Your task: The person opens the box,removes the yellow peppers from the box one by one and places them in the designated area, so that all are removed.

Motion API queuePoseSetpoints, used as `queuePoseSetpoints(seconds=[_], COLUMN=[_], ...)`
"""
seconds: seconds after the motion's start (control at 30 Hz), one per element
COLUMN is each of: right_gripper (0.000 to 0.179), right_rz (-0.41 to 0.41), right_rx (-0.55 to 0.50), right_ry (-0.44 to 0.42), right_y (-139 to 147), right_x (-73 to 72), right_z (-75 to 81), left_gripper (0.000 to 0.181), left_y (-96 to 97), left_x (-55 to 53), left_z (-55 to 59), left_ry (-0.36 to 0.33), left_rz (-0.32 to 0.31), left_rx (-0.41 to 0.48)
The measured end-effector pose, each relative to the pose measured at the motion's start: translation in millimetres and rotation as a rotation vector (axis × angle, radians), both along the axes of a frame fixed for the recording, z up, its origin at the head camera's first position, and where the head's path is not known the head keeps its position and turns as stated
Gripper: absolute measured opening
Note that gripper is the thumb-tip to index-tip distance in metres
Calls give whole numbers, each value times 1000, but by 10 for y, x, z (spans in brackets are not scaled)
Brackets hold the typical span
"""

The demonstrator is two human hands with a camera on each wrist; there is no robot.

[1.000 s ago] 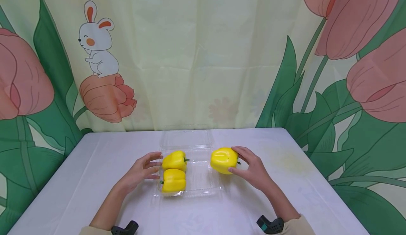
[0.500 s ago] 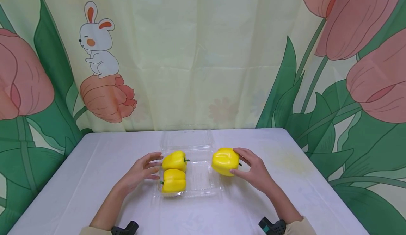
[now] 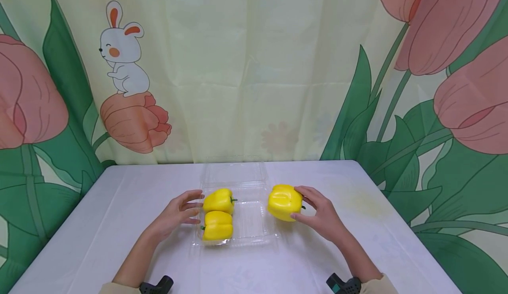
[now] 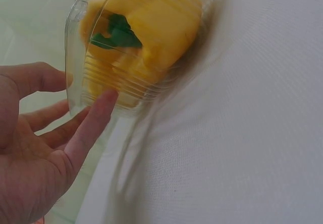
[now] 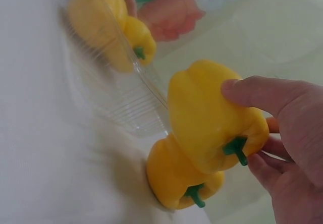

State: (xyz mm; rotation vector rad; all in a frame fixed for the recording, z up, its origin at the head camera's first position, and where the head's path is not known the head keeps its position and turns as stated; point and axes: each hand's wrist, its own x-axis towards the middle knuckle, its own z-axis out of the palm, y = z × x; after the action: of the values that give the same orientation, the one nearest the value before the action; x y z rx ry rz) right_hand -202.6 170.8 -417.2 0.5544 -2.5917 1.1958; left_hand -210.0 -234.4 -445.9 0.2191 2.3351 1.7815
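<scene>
My right hand (image 3: 317, 214) grips a yellow bell pepper (image 3: 284, 202) between thumb and fingers, just right of a clear plastic clamshell box (image 3: 250, 223). In the right wrist view, this held bell pepper (image 5: 212, 113) has its green stem facing down and right. Behind and below it, another yellow bell pepper (image 5: 169, 176) sits on the table, hidden from the head view. Two yellow bell peppers lie in the box's left half, a far one (image 3: 218, 201) and a near one (image 3: 218, 226). Relaxed fingers of my left hand (image 3: 176, 212) touch the box's left wall.
The box's lid (image 3: 234, 173) lies folded back toward the table's far edge. A white cloth covers the table (image 3: 119, 206). Behind it hangs a curtain (image 3: 254, 65) printed with tulips and a rabbit.
The right hand has shifted slightly right and toward me with the bell pepper, away from the box. My left hand and the peppers in the box stay where they were.
</scene>
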Motion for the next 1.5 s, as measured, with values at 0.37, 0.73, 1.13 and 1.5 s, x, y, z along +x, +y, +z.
queuePoseSetpoints(seconds=[0.37, 0.73, 1.13, 1.5], right_gripper=[67, 66, 67, 66], right_rz=[0, -18, -26, -23], right_rx=[-18, -8, 6, 5], right_ry=[-35, -43, -54, -59], right_y=[57, 94, 156, 211], right_x=[21, 45, 54, 55], right_z=[-21, -29, -37, -49], left_gripper=[63, 64, 63, 61], left_y=[-2, 0, -8, -6], left_x=[-9, 1, -1, -20], left_z=[-15, -12, -19, -36], left_ry=[-7, -13, -14, -29], left_rz=[2, 7, -2, 12], left_rx=[4, 5, 16, 18])
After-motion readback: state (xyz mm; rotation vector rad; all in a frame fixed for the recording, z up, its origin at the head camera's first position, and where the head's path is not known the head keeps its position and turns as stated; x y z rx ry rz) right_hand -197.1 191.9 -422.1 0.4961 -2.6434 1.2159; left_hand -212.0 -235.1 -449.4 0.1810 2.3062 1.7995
